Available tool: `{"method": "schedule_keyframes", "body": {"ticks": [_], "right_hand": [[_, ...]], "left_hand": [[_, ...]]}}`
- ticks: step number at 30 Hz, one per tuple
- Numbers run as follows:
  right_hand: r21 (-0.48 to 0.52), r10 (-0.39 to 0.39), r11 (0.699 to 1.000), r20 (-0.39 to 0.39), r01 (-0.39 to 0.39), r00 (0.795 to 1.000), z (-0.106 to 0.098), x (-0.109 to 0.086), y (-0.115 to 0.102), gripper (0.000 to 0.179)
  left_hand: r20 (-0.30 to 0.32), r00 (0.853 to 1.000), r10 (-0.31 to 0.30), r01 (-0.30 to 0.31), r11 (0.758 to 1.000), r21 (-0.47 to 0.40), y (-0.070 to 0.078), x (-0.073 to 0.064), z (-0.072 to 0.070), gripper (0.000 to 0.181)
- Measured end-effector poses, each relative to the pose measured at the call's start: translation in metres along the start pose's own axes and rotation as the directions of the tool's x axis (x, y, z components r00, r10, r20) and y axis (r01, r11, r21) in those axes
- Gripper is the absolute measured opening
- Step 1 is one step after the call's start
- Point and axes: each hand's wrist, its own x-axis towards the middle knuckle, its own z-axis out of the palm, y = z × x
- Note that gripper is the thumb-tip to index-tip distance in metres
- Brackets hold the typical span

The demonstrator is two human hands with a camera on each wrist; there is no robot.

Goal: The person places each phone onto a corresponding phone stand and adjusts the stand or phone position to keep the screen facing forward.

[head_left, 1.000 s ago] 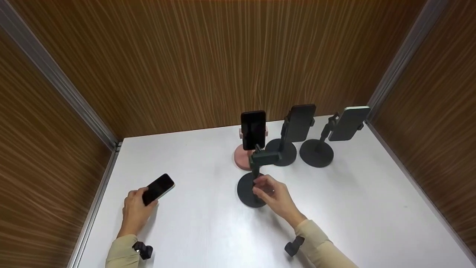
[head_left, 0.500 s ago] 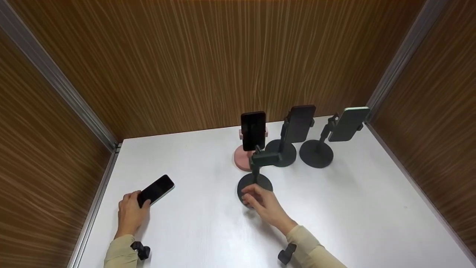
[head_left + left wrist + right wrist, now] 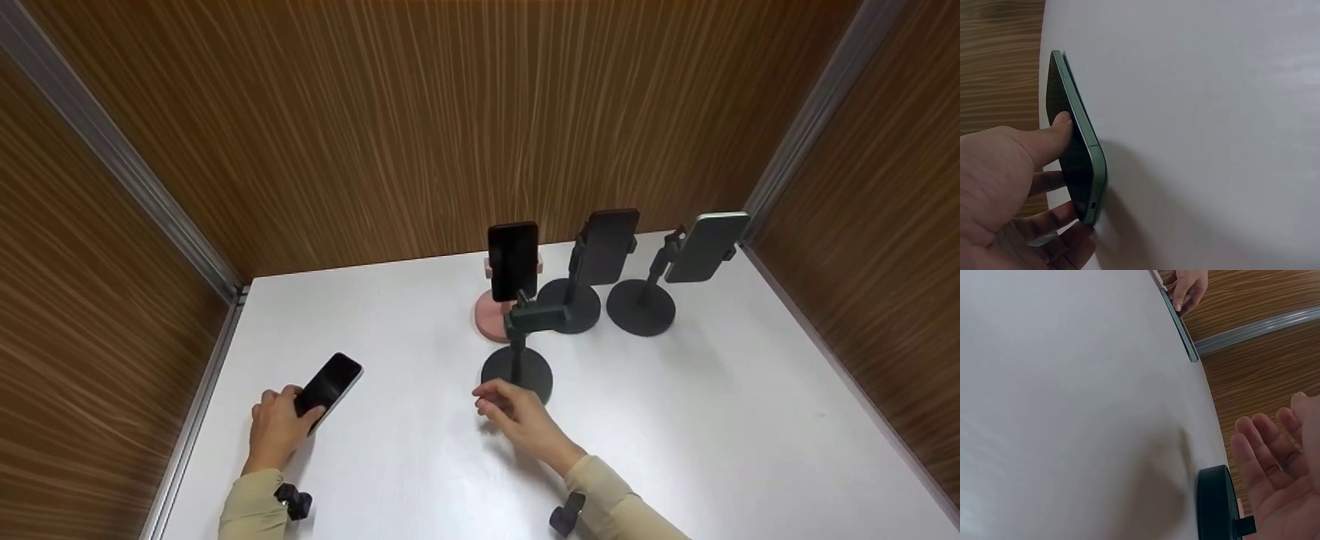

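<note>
My left hand grips the lower end of a black-screened smartphone at the left of the table. In the left wrist view, the thumb lies over its screen and the other fingers sit at the far edge; a green frame runs along its side. My right hand hovers by the front of a dark green phone stand, fingers loosely bent and holding nothing. That stand's clamp carries no phone. In the right wrist view its round base shows beside the palm.
Behind it stand a pink phone stand holding a black phone and two dark stands, each holding a phone. Wood-patterned panels enclose the white table at the back and sides.
My right hand has drawn back from the green stand's post, toward the front and left. My left hand shifted slightly away, then back right, turning the phone a little more upright in view.
</note>
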Motion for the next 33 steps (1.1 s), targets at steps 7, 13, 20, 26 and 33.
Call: {"method": "schedule_keyframes", "body": {"ticks": [7,13,20,26,33], "right_hand": [[-0.063,0.008,0.998,0.038,-0.006,0.999,0.006,0.001,0.003,0.024],[-0.083,0.063,0.995,0.092,-0.055,0.994,0.014,0.003,0.004,0.028],[-0.164,0.081,0.984,0.103,-0.063,0.991,0.021,0.003,0.002,0.027],[-0.182,0.131,0.977,0.09,-0.113,0.987,0.025,0.004,0.0,0.028],[-0.238,0.129,0.965,0.069,-0.109,0.989,0.031,0.006,-0.001,0.026]], "left_hand": [[0.025,0.999,0.03,-0.03,0.999,0.013,0.018,-0.007,0.006,0.059],[0.081,0.996,0.031,-0.035,0.998,0.059,0.039,-0.018,0.016,0.067],[0.121,0.991,0.051,-0.06,0.996,0.068,0.067,-0.034,0.032,0.068],[0.104,0.991,0.079,-0.086,0.994,0.067,0.086,-0.049,0.045,0.071],[0.074,0.991,0.115,-0.121,0.99,0.076,0.103,-0.068,0.06,0.072]]}}
